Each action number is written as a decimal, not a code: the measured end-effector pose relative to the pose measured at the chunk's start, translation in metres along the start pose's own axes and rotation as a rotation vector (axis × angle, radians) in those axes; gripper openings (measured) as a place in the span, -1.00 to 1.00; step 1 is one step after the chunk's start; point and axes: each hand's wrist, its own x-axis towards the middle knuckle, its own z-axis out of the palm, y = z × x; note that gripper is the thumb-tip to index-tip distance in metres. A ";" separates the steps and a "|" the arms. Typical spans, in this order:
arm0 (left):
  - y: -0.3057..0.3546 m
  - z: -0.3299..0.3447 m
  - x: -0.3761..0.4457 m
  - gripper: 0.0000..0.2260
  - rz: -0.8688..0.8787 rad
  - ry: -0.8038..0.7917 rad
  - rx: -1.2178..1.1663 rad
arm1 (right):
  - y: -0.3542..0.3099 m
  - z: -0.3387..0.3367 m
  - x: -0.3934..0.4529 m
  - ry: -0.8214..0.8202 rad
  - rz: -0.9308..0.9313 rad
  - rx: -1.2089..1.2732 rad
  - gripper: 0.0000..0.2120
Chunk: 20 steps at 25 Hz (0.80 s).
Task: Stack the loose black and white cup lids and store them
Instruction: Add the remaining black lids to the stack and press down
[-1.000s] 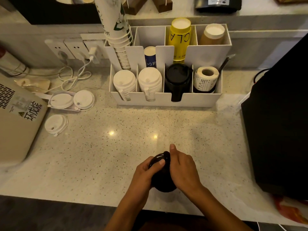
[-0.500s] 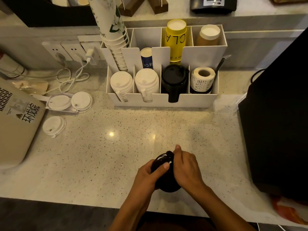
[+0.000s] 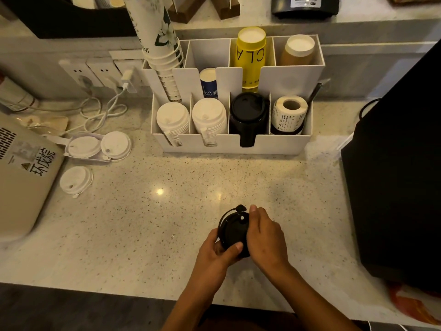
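A small stack of black cup lids [image 3: 232, 229] is held over the counter's near edge. My left hand [image 3: 218, 255] grips it from the lower left, thumb on top. My right hand [image 3: 265, 237] curls round its right side. Loose white lids lie at the left: two [image 3: 83, 146] [image 3: 116, 145] on a clear tray and one [image 3: 76, 179] on the counter. The white organizer [image 3: 229, 145] at the back holds two rows of white lids [image 3: 173, 119] [image 3: 208, 117] and a row of black lids [image 3: 248, 111].
A beige machine [image 3: 21, 177] stands at the left, a large black appliance [image 3: 401, 177] at the right. Cables [image 3: 105, 111] run from wall sockets. A label roll [image 3: 288, 113], cup stacks [image 3: 162, 51] and a yellow cup stack [image 3: 250, 56] fill the organizer.
Both hands with the black lids have shifted slightly right and away from me. The left thumb now sits lower on the top lid, showing more of it.
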 end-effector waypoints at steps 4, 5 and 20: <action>-0.021 0.009 0.009 -0.51 0.187 0.249 0.649 | 0.020 0.012 0.001 0.067 -0.116 -0.251 -0.37; -0.024 0.010 0.012 -0.43 0.188 0.295 0.783 | 0.027 0.015 0.003 0.102 -0.162 -0.303 -0.44; -0.045 0.012 0.067 -0.48 0.579 0.137 0.955 | 0.035 0.035 0.027 0.118 -0.050 -0.354 -0.50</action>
